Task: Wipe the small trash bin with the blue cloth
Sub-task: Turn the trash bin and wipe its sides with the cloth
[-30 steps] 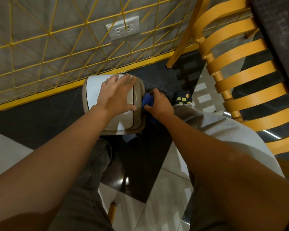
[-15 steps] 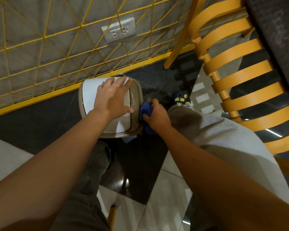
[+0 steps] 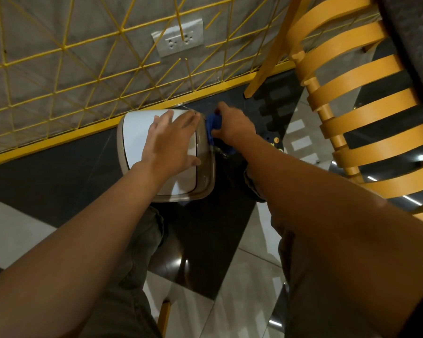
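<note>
Wiping the bin's right side, down by the wall

The left hand (image 3: 171, 145) lies flat with fingers spread on the white lid of the small trash bin (image 3: 132, 132), which stands on the dark floor tile (image 3: 59, 172) just beside the yellow baseboard (image 3: 59, 140). The right hand (image 3: 232, 128) grips the blue cloth (image 3: 212, 126) bunched against the bin's right rim, toward its far corner. A yellow slatted chair (image 3: 366, 111) stands to the right, and a wall socket (image 3: 178, 40) sits behind the yellow wire grid (image 3: 71, 69).

Trash bin (image 3: 134, 132) on floor, before wall grid (image 3: 83, 69) | left hand (image 3: 171, 145) on lid | right hand (image 3: 235, 129), cloth (image 3: 214, 124) at bin's right side | chair (image 3: 357, 106) farther right
</note>
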Motion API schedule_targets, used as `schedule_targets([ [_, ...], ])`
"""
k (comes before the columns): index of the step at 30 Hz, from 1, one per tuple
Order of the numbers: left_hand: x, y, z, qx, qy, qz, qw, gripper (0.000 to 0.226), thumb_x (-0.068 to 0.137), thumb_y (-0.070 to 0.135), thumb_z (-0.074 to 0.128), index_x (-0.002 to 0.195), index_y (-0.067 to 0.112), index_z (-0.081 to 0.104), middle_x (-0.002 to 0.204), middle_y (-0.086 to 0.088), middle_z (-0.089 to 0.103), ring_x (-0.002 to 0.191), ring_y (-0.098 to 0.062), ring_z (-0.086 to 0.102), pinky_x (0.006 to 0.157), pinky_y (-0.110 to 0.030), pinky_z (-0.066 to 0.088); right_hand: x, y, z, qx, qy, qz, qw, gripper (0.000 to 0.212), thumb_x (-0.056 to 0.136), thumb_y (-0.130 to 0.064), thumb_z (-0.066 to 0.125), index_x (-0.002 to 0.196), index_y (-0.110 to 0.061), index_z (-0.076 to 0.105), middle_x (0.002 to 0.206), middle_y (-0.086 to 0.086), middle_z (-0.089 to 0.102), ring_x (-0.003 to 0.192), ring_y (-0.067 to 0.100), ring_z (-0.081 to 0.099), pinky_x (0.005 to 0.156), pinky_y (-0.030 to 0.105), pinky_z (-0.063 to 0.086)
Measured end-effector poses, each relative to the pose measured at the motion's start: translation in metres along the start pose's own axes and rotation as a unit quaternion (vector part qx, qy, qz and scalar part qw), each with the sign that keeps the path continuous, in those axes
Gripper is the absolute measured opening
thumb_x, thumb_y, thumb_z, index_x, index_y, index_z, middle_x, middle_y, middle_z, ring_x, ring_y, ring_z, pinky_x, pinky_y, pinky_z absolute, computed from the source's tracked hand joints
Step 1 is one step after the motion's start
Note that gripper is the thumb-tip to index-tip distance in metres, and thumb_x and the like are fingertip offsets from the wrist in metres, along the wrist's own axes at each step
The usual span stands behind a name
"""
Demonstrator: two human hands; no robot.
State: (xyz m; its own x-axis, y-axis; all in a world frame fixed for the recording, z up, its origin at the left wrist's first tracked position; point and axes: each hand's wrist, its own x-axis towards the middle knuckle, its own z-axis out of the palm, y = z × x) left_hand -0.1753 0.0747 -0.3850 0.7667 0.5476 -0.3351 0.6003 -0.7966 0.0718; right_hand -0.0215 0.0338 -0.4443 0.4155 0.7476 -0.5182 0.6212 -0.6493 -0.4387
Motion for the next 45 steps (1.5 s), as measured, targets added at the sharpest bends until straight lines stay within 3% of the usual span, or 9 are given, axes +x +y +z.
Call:
schedule_targets([
  [7, -0.001, -0.003, 0.000, 0.030, -0.022, 0.017, 0.999, 0.099, 0.073, 0.058, 0.062, 0.147, 0.015, 0.011, 0.156, -0.001, 0.018, 0.140, -0.031, 0.020, 0.115, -0.047, 0.021, 0.023, -0.031, -0.014, -0.154, 0.024, -0.072, 0.985, 0.046, 0.086, -0.009, 0.060, 0.127, -0.016, 0.039, 0.132, 0.014, 0.047, 0.122, 0.039, 0.045, 0.092, 0.051, 0.040],
  [15, -0.006, -0.001, -0.001, -0.014, -0.006, 0.000, 1.000, 0.096, 0.073, 0.051, 0.067, 0.146, 0.017, 0.016, 0.155, 0.001, 0.021, 0.139, -0.032, 0.020, 0.115, -0.049, 0.020, -0.012, -0.011, 0.007, -0.039, 0.043, -0.030, 0.998, 0.038, 0.088, -0.006, 0.053, 0.123, -0.014, 0.040, 0.129, 0.016, 0.048, 0.116, 0.040, 0.048, 0.091, 0.055, 0.045],
  [25, -0.006, -0.001, 0.002, 0.021, -0.005, -0.010, 1.000, 0.098, 0.074, 0.055, 0.063, 0.147, 0.015, 0.011, 0.155, -0.001, 0.021, 0.138, -0.034, 0.021, 0.114, -0.048, 0.022, 0.002, -0.031, 0.003, -0.105, 0.061, -0.031, 0.992, 0.045, 0.085, -0.004, 0.056, 0.125, -0.015, 0.039, 0.130, 0.015, 0.048, 0.118, 0.041, 0.045, 0.088, 0.053, 0.040],
  [30, -0.006, -0.002, 0.003, 0.016, -0.002, -0.011, 1.000, 0.095, 0.075, 0.055, 0.062, 0.146, 0.015, 0.012, 0.155, -0.001, 0.021, 0.139, -0.034, 0.021, 0.114, -0.049, 0.022, -0.015, -0.021, 0.015, -0.028, 0.084, -0.013, 0.996, 0.034, 0.088, -0.007, 0.050, 0.119, -0.015, 0.041, 0.125, 0.014, 0.050, 0.114, 0.040, 0.048, 0.087, 0.055, 0.042],
  [36, -0.006, 0.000, 0.000, -0.015, -0.004, -0.020, 1.000, 0.094, 0.075, 0.052, 0.065, 0.146, 0.016, 0.017, 0.155, -0.001, 0.021, 0.139, -0.034, 0.021, 0.114, -0.050, 0.020, -0.055, -0.002, 0.035, 0.052, 0.023, 0.050, 0.997, 0.034, 0.089, -0.010, 0.052, 0.120, -0.016, 0.042, 0.125, 0.015, 0.050, 0.114, 0.038, 0.050, 0.091, 0.052, 0.046],
  [41, -0.006, -0.001, 0.000, -0.039, 0.000, -0.031, 0.999, 0.094, 0.075, 0.051, 0.066, 0.146, 0.018, 0.016, 0.156, -0.001, 0.020, 0.141, -0.034, 0.018, 0.114, -0.049, 0.017, -0.094, 0.011, 0.054, 0.167, 0.014, 0.096, 0.981, 0.030, 0.088, -0.011, 0.054, 0.116, -0.011, 0.044, 0.119, 0.017, 0.052, 0.109, 0.034, 0.052, 0.083, 0.040, 0.044],
  [45, -0.005, -0.001, 0.002, -0.038, -0.003, -0.029, 0.999, 0.094, 0.074, 0.052, 0.066, 0.146, 0.018, 0.015, 0.156, 0.000, 0.020, 0.141, -0.034, 0.017, 0.115, -0.049, 0.015, -0.086, 0.007, 0.047, 0.151, 0.014, 0.097, 0.984, 0.029, 0.087, -0.011, 0.055, 0.114, -0.012, 0.045, 0.119, 0.016, 0.051, 0.108, 0.034, 0.053, 0.085, 0.042, 0.046],
])
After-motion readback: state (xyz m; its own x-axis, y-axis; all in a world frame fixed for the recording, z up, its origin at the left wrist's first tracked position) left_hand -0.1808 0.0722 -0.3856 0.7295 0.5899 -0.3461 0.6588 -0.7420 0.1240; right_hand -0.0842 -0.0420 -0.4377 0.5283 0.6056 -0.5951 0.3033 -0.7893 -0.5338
